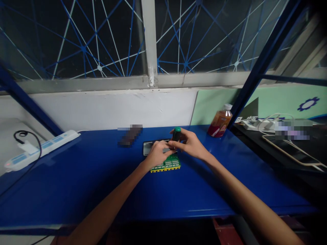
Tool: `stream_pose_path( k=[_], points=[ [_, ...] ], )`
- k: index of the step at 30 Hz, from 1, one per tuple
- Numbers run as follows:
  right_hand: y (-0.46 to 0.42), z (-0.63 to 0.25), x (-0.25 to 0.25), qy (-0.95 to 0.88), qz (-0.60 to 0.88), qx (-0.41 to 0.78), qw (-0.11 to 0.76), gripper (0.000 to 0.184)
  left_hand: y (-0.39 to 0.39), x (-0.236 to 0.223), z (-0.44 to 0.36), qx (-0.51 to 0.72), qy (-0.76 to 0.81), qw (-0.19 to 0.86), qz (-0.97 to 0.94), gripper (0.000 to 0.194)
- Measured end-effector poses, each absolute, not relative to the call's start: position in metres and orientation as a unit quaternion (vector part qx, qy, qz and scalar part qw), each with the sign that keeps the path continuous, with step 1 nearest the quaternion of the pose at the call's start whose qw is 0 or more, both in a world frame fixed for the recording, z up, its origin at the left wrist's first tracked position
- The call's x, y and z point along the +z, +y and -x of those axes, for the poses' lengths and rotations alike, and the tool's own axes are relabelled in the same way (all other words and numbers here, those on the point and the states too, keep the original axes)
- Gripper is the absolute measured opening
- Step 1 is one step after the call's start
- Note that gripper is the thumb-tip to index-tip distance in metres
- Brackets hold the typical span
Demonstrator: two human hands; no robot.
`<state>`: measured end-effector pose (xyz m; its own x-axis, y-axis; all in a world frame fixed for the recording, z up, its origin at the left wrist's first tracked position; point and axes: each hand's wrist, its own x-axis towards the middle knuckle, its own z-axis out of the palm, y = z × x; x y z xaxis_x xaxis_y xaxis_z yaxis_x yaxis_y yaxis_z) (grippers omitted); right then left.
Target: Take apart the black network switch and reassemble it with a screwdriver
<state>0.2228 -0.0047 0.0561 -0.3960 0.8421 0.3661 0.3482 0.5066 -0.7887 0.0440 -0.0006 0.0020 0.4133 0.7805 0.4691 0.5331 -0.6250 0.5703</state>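
Observation:
A green circuit board (166, 164) with a yellow edge lies on the blue table, just in front of a dark-rimmed tray-like case (147, 148). My right hand (190, 143) is closed around the dark handle of a green-topped screwdriver (176, 135), held upright over the board's far side. My left hand (158, 153) lies across the board and the case. Its thumb and fingers come together beside the screwdriver, and what they pinch is hidden. The screwdriver's tip is also out of sight behind the fingers.
A blurred dark object (130, 135) lies behind the board to the left. On the far left is a white power strip (51, 146) with a black cable. A drink bottle (220, 121) stands at the back right. A phone (291, 149) and cables lie on the dark surface beside.

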Motion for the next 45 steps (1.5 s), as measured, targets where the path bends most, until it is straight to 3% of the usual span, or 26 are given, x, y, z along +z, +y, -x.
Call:
stream_pose_path(
  k=[8, 45],
  points=[
    [-0.0029, -0.2232, 0.0539, -0.77, 0.393, 0.31, 0.396, 0.035, -0.003, 0.0042, -0.0436, 0.355, 0.352, 0.19, -0.845, 0.017],
    [-0.003, -0.2218, 0.0505, -0.772, 0.389, 0.323, 0.386, 0.034, 0.0021, 0.0009, -0.0423, 0.358, 0.373, 0.193, -0.834, 0.011]
  ],
)
